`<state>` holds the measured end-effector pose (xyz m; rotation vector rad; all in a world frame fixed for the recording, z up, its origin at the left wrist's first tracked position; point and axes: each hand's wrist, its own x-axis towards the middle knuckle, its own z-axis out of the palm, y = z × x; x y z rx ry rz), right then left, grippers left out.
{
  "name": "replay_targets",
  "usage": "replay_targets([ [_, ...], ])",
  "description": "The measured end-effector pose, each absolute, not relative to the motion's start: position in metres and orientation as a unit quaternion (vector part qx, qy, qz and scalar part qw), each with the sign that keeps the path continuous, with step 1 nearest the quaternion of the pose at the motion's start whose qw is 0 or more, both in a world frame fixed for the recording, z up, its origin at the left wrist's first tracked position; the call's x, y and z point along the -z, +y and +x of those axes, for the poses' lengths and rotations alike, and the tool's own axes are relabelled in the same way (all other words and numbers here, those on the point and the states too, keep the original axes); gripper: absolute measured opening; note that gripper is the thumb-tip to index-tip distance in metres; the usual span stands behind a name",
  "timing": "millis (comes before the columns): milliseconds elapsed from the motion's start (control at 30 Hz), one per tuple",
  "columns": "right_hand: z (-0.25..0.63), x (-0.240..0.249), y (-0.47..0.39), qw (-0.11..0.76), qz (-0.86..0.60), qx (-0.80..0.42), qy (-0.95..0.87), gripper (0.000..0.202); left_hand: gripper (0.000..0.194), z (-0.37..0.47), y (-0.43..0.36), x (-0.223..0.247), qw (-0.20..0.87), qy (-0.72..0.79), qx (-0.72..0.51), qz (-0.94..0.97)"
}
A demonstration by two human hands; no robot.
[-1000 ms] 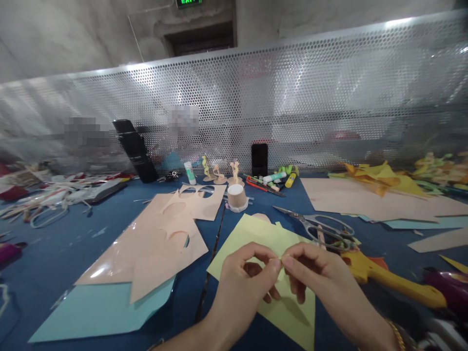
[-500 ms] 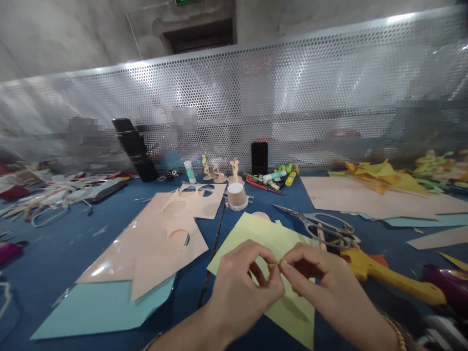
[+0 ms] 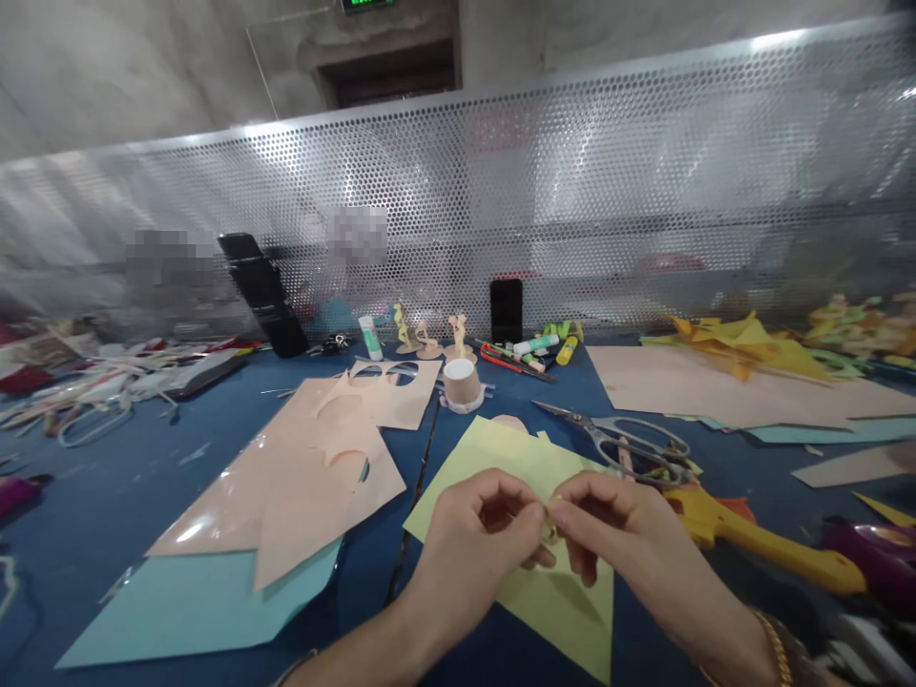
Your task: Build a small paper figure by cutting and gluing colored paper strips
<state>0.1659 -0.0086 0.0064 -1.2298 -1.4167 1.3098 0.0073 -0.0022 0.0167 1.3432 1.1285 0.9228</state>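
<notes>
Over a yellow-green sheet, toward the near side of the desk: one small pale-yellow piece, mostly hidden by fingers, exact form too small to tell.

Hands, two, bare. Left hand: thumb and forefinger pinching the piece from its left. Right hand: thumb and forefinger pinching it from the opposite side, fingertips of both nearly meeting. Gold-toned bracelet on the right wrist.

Right of the sheet: scissors, lying flat, tip to the left; yellow tool, handle toward the right; purple object, part seen.

Beyond the sheet: one tapered cup, white on top.

Left: peach sheets, overlapping, round cut-outs; light-blue sheet, partly beneath them.

Far row: glue stick, upright; paper figures, small, on round bases; black phone, upright; yellow tube.

Far right: yellow paper, crumpled, on a peach sheet.

Behind all: perforated metal screen.
</notes>
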Motion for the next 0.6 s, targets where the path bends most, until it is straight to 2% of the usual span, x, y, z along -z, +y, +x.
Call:
replay_targets([
  [167, 0.168, 0.0004, -0.005, 0.438, -0.446, -0.602, -0.497, 0.037, 0.015, 0.0069, 0.0008, -0.0165, 0.605, 0.465, -0.4, 0.508],
  [333, 0.1681, -0.0014, -0.0048, 0.412, -0.466, -0.567, -0.54, 0.035, 0.016, 0.0062, 0.0005, -0.017, 0.614, 0.462, -0.414, 0.488],
  [600, 0.1698, 0.0003, -0.0024, 0.454, -0.484, -0.549, -0.507, 0.031, 0.023, 0.0079, 0.0002, -0.0128, 0.671, 0.42, -0.414, 0.449],
])
